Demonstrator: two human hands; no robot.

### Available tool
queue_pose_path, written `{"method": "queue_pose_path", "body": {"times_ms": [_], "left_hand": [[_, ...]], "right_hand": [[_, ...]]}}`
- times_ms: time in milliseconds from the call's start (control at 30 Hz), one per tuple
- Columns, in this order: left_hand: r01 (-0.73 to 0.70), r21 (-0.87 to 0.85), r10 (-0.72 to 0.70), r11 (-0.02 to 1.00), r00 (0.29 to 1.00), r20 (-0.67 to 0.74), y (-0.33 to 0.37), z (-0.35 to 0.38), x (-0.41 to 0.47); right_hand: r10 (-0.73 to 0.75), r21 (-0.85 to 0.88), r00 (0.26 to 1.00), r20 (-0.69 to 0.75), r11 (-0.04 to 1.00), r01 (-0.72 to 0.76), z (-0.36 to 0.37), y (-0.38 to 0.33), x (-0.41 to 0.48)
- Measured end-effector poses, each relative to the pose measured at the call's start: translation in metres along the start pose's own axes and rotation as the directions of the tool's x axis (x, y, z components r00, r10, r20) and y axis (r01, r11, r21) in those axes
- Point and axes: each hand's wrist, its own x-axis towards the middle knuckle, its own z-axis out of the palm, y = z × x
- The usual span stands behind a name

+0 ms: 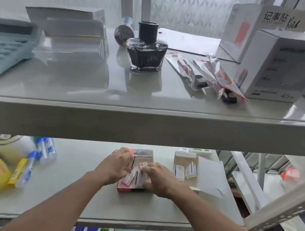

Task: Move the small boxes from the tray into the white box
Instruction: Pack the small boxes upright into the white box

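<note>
A red-edged tray (129, 189) lies on the lower shelf with several small red-and-white boxes (128, 179) in it. My left hand (116, 166) is over the tray's left side, fingers pinched on a small box (131, 163). My right hand (157, 179) rests on the tray's right side, fingers closed around small boxes near one with a red label (143, 165). The open white box (185, 156) stands to the right of the tray, with a few small blue-and-white boxes (186, 170) inside.
A white sheet (210, 176) lies right of the white box. Glue bottles (47, 149) and a yellow pack (16, 171) sit on the left. The upper shelf (146, 126) overhangs, carrying an ink bottle (146, 48), a calculator (5, 43) and white cartons (273, 66).
</note>
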Motion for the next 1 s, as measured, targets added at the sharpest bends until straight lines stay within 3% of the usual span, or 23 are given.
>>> {"method": "queue_pose_path", "body": {"times_ms": [167, 267, 500, 567, 667, 767, 900, 1000], "left_hand": [[-0.094, 0.074, 0.098, 0.993, 0.994, -0.049, -0.008, 0.007, 0.001], [-0.132, 0.156, 0.144, 0.979, 0.987, -0.075, -0.013, 0.008, 0.006], [-0.226, 0.297, 0.272, 0.928, 0.954, -0.127, -0.016, 0.005, 0.012], [-0.203, 0.263, 0.259, 0.943, 0.945, -0.200, -0.004, -0.005, 0.015], [-0.228, 0.067, 0.238, 0.971, 0.935, -0.262, 0.039, -0.015, 0.021], [-0.294, -0.113, 0.280, 0.949, 0.952, -0.125, 0.094, -0.006, 0.032], [-0.276, -0.016, 0.277, 0.961, 0.959, 0.061, 0.142, 0.019, 0.047], [-0.218, 0.031, 0.212, 0.976, 0.969, 0.124, 0.149, 0.033, 0.052]], "right_hand": [[-0.017, -0.036, 0.999, 0.038, 0.999, 0.018, 0.001, -0.001, 0.007], [0.010, 0.037, 1.000, 0.028, 0.999, -0.011, 0.002, -0.005, 0.006], [0.073, 0.189, 0.981, -0.181, 0.981, -0.038, -0.014, -0.005, -0.018], [0.118, 0.222, 0.957, -0.266, 0.973, -0.059, -0.031, 0.009, -0.036], [0.243, 0.235, 0.913, -0.327, 0.957, -0.170, -0.056, 0.049, -0.072], [0.339, 0.208, 0.906, -0.255, 0.934, -0.291, -0.070, 0.084, -0.097], [0.331, 0.146, 0.928, -0.171, 0.940, -0.309, -0.067, 0.098, -0.103], [0.319, 0.154, 0.934, -0.161, 0.943, -0.296, -0.061, 0.101, -0.096]]}}
